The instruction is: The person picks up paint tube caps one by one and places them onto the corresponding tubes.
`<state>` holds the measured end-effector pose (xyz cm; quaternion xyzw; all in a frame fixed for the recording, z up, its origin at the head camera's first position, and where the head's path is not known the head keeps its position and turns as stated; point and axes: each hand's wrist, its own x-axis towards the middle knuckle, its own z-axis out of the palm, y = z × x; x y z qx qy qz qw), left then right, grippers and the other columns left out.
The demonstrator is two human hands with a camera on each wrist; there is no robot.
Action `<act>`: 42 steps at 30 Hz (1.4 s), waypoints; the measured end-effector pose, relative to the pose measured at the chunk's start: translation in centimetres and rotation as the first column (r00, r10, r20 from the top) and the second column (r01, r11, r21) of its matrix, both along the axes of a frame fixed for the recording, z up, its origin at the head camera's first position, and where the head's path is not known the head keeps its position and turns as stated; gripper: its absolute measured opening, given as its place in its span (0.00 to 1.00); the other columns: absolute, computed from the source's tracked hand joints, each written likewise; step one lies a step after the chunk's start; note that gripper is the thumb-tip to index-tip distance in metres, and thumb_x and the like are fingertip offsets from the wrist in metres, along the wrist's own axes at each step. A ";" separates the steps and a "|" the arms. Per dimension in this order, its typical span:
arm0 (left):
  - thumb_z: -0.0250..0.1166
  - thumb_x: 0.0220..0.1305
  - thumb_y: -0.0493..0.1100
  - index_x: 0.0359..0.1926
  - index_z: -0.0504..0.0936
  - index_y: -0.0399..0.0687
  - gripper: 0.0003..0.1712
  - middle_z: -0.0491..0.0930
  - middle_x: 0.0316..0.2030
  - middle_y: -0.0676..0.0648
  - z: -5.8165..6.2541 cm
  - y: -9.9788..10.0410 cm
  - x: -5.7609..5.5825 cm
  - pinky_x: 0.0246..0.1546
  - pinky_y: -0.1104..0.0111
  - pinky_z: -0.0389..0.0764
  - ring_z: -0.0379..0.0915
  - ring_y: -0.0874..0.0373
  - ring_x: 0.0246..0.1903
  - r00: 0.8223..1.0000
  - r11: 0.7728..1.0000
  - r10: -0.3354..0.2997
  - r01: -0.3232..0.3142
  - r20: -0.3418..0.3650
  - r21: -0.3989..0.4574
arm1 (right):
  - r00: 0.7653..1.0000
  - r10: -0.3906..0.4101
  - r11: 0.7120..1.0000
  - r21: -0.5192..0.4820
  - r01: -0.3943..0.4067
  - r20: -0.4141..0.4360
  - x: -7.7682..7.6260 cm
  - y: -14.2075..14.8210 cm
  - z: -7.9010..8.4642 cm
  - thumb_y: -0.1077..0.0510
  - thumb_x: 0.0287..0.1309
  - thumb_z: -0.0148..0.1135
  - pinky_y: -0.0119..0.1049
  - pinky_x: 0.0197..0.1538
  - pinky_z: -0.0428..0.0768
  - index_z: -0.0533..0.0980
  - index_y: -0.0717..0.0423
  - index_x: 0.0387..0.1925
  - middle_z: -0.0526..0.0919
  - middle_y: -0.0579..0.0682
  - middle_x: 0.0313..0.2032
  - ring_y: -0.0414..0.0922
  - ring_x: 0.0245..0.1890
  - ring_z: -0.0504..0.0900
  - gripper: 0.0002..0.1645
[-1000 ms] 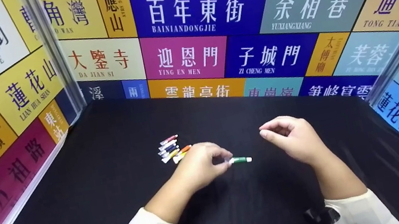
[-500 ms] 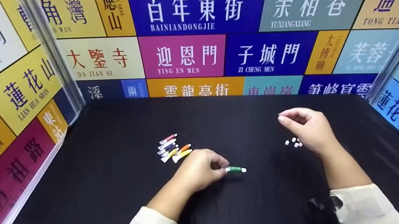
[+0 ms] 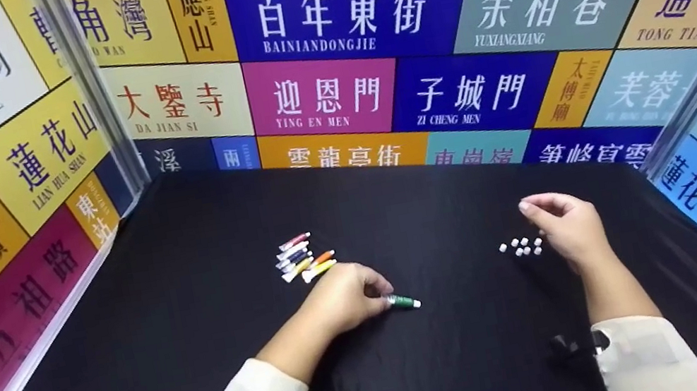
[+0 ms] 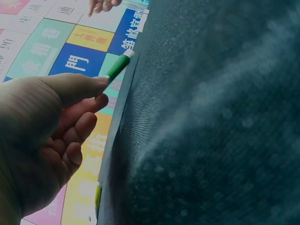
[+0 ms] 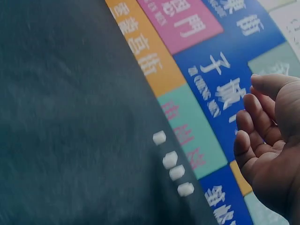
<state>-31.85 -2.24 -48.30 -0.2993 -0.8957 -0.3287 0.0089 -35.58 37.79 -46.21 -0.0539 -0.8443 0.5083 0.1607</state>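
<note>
My left hand (image 3: 343, 300) pinches a small green paint tube (image 3: 404, 302) near its far end between thumb and fingers. The tube's white tip points right in the head view; the left wrist view shows the green tube (image 4: 119, 66) jutting past the thumb. My right hand (image 3: 573, 227) is raised just beyond several small white caps (image 3: 528, 251) on the black cloth. Its thumb and index fingertips come close together, the other fingers bent; I cannot tell whether something tiny is between them. The right wrist view shows some of the caps (image 5: 170, 160) left of the right hand (image 5: 269, 136).
Several small paint tubes in red, white, dark blue, yellow and orange lie in a loose group, with a red tube (image 3: 294, 241) at the back, beyond my left hand. Black cloth (image 3: 206, 364) covers the table. Printed panels (image 3: 350, 1) with street names surround it on three sides.
My right hand has moved to the right, away from the green tube, uncovering the white caps. My left hand has drawn the tube slightly left and toward me, its tip tilting toward me.
</note>
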 end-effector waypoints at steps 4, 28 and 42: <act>0.79 0.60 0.43 0.38 0.95 0.52 0.05 0.92 0.32 0.54 -0.2 0.0 0.0 0.38 0.71 0.79 0.79 0.65 0.32 1.000 0.999 -0.002 0.002 0.009 -0.032 | 0.997 -0.015 0.997 -0.075 0.021 0.072 -0.2 1.7 -0.7 0.50 0.68 0.73 0.27 0.37 0.84 0.84 0.62 0.58 0.86 0.29 0.30 0.33 0.36 0.85 0.25; 0.80 0.59 0.44 0.40 0.96 0.53 0.07 0.93 0.33 0.56 -0.7 0.0 -0.1 0.42 0.68 0.82 0.83 0.62 0.35 0.999 0.999 -0.008 0.010 0.033 -0.053 | 0.973 0.090 0.996 -0.038 -0.084 0.214 -0.9 6.5 -5.3 0.53 0.72 0.69 0.24 0.44 0.83 0.77 0.64 0.70 0.92 0.29 0.46 0.23 0.40 0.84 0.31; 0.80 0.59 0.44 0.42 0.95 0.51 0.10 0.93 0.37 0.52 -0.7 -0.2 -0.3 0.48 0.61 0.84 0.87 0.54 0.41 0.997 0.999 0.014 -0.012 0.078 -0.031 | 0.959 0.132 0.971 0.160 -0.176 0.249 -0.6 5.7 -5.1 0.62 0.71 0.65 0.14 0.49 0.77 0.78 0.63 0.68 0.84 0.64 0.64 0.22 0.46 0.83 0.26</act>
